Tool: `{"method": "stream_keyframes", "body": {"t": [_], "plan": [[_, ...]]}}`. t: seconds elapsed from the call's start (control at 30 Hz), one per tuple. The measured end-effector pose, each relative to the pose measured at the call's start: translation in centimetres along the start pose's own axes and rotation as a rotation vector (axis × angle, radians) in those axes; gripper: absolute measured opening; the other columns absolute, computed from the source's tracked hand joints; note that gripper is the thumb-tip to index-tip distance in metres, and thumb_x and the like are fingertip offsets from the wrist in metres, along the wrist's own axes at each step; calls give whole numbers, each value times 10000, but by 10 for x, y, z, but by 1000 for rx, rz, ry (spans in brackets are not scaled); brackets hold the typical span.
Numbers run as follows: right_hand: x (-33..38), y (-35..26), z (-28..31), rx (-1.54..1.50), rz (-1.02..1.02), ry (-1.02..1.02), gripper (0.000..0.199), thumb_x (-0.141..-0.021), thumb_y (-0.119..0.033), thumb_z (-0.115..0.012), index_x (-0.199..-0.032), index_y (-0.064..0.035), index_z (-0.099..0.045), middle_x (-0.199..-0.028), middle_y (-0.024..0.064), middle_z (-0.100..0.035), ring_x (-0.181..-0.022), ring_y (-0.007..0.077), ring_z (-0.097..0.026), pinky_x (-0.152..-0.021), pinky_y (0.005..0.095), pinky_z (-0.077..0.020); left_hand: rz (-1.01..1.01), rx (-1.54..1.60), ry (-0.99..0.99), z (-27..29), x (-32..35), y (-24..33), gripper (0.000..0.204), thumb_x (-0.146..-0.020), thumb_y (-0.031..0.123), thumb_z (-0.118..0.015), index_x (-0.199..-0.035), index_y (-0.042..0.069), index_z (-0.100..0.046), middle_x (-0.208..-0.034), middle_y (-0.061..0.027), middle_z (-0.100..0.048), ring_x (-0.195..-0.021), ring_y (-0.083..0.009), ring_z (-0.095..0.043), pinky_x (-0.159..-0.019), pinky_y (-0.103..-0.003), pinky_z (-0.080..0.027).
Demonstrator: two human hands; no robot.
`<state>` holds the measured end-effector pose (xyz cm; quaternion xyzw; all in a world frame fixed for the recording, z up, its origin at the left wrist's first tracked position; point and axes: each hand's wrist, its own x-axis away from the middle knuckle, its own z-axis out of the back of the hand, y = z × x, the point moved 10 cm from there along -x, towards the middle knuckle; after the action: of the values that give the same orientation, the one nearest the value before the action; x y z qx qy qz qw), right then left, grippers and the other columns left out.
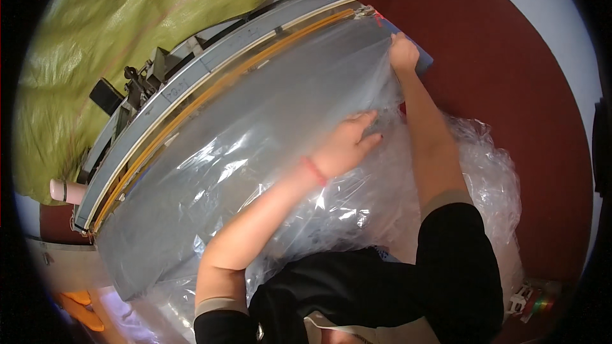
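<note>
A wide sheet of clear plastic film point(255, 121) lies stretched and wrinkled over a grey work surface in front of me. My right hand point(403, 54) is closed on the film's edge near the far right corner and pulls up a fold there. Nearer the middle, my left hand point(349, 142) lies palm down on or just above the film, fingers stretched and thumb apart, gripping nothing. A pink band circles the left wrist. Along the film's far side runs a long grey metal bar point(210, 57) with an orange strip point(242, 68) on its near side.
Behind the bar spreads a yellow-green woven sheet point(140, 12). A black block and metal fittings point(137, 86) stand on the bar. A pink cylinder point(67, 191) pokes out at its left end. Crumpled film point(491, 178) bulges at right over the red floor point(503, 57). Orange objects point(81, 309) lie lower left.
</note>
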<state>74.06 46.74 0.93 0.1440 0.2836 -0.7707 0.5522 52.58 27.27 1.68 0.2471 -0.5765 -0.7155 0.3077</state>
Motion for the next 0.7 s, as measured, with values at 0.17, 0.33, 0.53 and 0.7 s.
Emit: {"method": "stream_keyframes", "body": {"t": [0.17,0.33,0.53,0.7], "plan": [[-3,10,0,-66,-33,-2,318,-876,-307,-376,-831,-24,-512,-772,214,-585,-762,382,-561,-659,471,-422,-121,-769,501,35,-24,-5,487,-768,216,-571,-1148,-55,-433,-1167,-213,-452,-1106,-381,-383,-942,-394,-307],[-5,15,4,-121,-40,41,294,-858,-295,-406,-842,-24,-520,-766,225,-583,-753,393,-558,-661,471,-422,-190,-770,458,38,-25,-2,395,-735,154,-598,-1050,-53,-481,-994,-164,-557,-1019,-321,-459,-866,-370,-368],[-1,1,2,-148,-18,-20,307,-861,-324,-389,-873,-51,-530,-793,220,-586,-781,386,-557,-675,481,-415,132,866,329,27,2,-19,192,-838,104,-512,-1017,37,-508,-869,-109,-603,-602,-131,-560,-528,-208,-406],[0,-2,-5,-135,28,-69,337,-864,-359,-364,-918,-80,-545,-845,206,-587,-820,384,-550,-695,482,-412,-134,495,-265,-21,113,51,294,-835,162,-529,-1096,25,-526,-962,-135,-604,-881,-204,-582,-749,-281,-440]]}}
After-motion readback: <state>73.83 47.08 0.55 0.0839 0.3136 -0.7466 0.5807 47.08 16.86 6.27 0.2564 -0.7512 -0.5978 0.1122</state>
